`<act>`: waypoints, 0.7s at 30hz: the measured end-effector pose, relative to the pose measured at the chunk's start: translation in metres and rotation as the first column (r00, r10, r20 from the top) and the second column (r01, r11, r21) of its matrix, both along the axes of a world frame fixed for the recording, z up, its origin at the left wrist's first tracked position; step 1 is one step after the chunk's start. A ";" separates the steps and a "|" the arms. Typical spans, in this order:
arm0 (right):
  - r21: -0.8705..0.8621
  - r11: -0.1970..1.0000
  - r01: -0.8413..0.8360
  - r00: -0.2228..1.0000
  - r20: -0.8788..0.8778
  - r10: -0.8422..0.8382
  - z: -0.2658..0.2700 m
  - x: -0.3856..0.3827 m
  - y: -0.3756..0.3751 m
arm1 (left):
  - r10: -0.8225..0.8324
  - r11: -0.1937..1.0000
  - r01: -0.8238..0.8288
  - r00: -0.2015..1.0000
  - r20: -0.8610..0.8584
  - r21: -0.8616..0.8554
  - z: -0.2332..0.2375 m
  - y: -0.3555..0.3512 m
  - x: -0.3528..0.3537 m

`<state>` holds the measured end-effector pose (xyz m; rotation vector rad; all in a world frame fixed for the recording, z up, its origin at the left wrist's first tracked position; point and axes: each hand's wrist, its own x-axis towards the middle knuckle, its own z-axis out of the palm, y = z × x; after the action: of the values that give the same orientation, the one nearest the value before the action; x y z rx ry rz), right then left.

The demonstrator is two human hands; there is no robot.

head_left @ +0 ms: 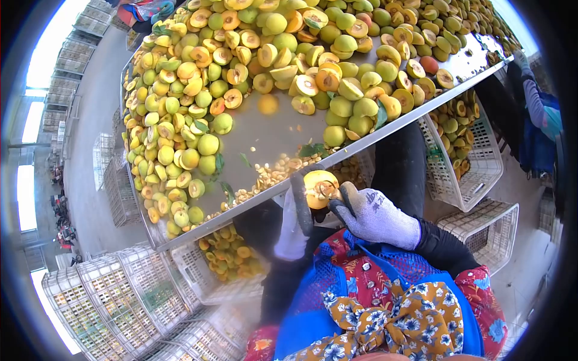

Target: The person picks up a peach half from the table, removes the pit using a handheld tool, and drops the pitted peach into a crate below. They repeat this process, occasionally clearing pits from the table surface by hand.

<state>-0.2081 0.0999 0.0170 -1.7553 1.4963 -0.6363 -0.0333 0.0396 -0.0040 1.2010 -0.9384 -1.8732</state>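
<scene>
My left hand [296, 210], in a pale glove with dark fingers, is closed around a halved yellow peach [319, 188]. Its cut face is turned up. My right hand [376, 218], gloved the same way, grips a small pitting tool [331, 191] whose thin curved end meets the flesh near the middle. Most of the tool's handle is hidden by my fingers. Both hands are over my lap, just outside the rim of the metal table [259, 197]. Loose tan pits [283, 171] lie along that rim.
Whole and halved peaches [198, 90] are heaped across the table. Crates with fruit stand below it, one at the right [463, 156] and one at the left [211, 283]. White crates [120, 295] are stacked at lower left. Another person [539, 120] is at the right edge.
</scene>
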 end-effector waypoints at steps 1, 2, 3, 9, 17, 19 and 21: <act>0.057 0.998 0.009 1.000 0.005 -0.010 0.003 0.001 0.000 | 0.009 0.998 -0.005 0.998 0.061 -0.069 0.005 0.005 -0.002; 0.114 0.993 0.017 1.000 0.010 -0.019 0.005 0.002 0.000 | 0.036 0.956 0.040 0.967 0.252 -0.290 0.001 0.011 -0.007; 0.059 0.998 -0.007 0.999 0.042 0.004 0.002 0.002 0.001 | 0.061 0.965 -0.009 0.979 0.193 -0.260 -0.006 0.013 -0.010; 0.155 0.983 -0.098 0.867 0.499 0.007 -0.017 -0.006 -0.003 | 0.304 0.844 -0.034 0.853 0.424 -0.535 0.001 0.029 -0.034; 0.692 0.648 -0.318 0.632 0.664 -0.400 -0.005 -0.021 0.000 | 0.087 0.893 0.210 0.786 0.612 -0.397 -0.008 0.023 -0.028; 0.708 0.632 -0.314 0.632 0.653 -0.417 -0.014 -0.019 0.004 | 0.101 0.865 0.263 0.744 0.660 -0.428 -0.009 0.023 -0.030; 0.594 0.721 -0.357 0.537 0.762 -0.362 -0.025 -0.016 0.003 | 0.222 0.791 0.258 0.723 0.654 -0.554 -0.010 0.031 -0.038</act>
<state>-0.2243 0.1027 -0.0081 -0.6052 0.8059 -0.6550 -0.0711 0.0702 -0.0135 1.4626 -1.8083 -0.9071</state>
